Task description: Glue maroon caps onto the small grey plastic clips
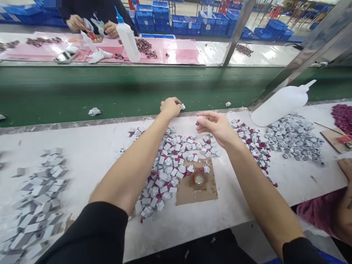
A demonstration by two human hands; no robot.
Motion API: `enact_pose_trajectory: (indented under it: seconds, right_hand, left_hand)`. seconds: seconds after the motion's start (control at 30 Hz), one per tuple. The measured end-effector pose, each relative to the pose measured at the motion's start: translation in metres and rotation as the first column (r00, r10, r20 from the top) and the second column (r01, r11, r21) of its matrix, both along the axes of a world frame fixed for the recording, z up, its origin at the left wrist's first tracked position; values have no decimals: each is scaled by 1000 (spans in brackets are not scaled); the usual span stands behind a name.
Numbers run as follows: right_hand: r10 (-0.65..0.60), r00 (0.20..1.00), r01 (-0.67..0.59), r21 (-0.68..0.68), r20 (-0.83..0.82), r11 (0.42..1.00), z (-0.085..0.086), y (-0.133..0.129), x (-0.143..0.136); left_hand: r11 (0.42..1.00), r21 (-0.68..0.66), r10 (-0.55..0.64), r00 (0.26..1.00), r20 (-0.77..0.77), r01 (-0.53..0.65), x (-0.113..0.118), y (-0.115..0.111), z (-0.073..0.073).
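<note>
My left hand [170, 107] reaches to the near edge of the green belt, its fingers closed on a small white piece [183, 106]. To its right, above the white table, my right hand [216, 126] pinches a small white and dark red piece [198, 121], partly covered by the fingers. Below both hands spreads a pile of small grey-white and dark red pieces [170, 165]. Beside that pile lies a brown cardboard square [189, 194] with a small round dish [198, 179] on it.
A large white squeeze bottle [280, 104] leans near a metal post. Grey pieces [294, 137] lie to the right, more grey blocks [41, 205] to the left. On the green belt [123, 88] sits a crumpled white piece [95, 111]. Co-workers' hands [75, 24] show across the belt and at right.
</note>
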State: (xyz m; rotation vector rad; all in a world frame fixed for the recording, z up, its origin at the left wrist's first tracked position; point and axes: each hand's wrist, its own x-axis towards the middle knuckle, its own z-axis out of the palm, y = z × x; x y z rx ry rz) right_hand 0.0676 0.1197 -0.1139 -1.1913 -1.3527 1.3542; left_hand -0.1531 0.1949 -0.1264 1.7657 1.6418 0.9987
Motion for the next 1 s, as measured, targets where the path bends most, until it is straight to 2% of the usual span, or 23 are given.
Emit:
enact_pose_trajectory:
  seconds: [0.07,0.13,0.2,0.27,0.33,0.4,0.53,0.63,0.7,0.73,0.77,0.8,0.83,0.87,0.9,0.93,1.0]
  right_hand:
    - [-33,995,30,-32,-95,999,2,-34,14]
    - [-96,981,87,-59,-170,994,4,-62,20]
    - [-151,962,136,-78,-226,988,7,-88,20]
    - [-181,945,161,-95,-272,982,10,-112,17]
    - [-194,932,167,-111,-307,980,14,-137,15]
    - [-190,938,166,-104,-290,981,20,-161,17]
    - [-79,995,79,2,-63,997,29,-198,30]
    - [17,998,-23,76,68,997,31,-216,34]
    - [75,989,-89,107,128,990,30,-225,33]
    - [94,984,-111,112,149,987,28,-229,33]
    - [100,982,-118,105,163,987,26,-232,33]
    - [90,981,-106,90,169,990,23,-235,35]
    - [64,983,-77,71,174,995,20,-237,37]
    - [27,984,-37,56,177,998,17,-239,40]
    - [-13,983,5,49,183,999,14,-240,43]
    - [-54,980,45,54,192,998,10,-241,47]
    - [-125,970,112,75,209,991,4,-242,52]
  left_hand:
    - [1000,-12,17,1000,10,-17,9,-18,13]
    - [999,-27,-17,999,37,18,20,-51,30]
    - [991,-22,-132,986,102,135,30,-96,47]
    - [942,21,-333,919,210,336,38,-146,62]
    - [919,48,-392,890,233,392,42,-191,70]
    - [933,41,-354,890,286,358,42,-226,71]
    - [958,-24,-244,860,449,285,38,-276,65]
    - [960,-77,-201,853,482,269,34,-310,60]
    - [962,-127,-161,876,455,243,28,-333,55]
    - [971,-147,-115,910,399,188,22,-344,51]
    - [984,-155,-34,951,307,86,14,-355,46]
    - [987,-150,83,981,176,-57,3,-365,40]
    - [966,-127,230,973,17,-226,-11,-374,34]
    - [915,-81,380,912,-152,-395,-26,-383,28]
    - [844,-34,500,809,-309,-535,-43,-391,22]
    - [767,7,578,687,-441,-641,-59,-398,18]
    - [634,65,631,467,-619,-770,-88,-409,13]
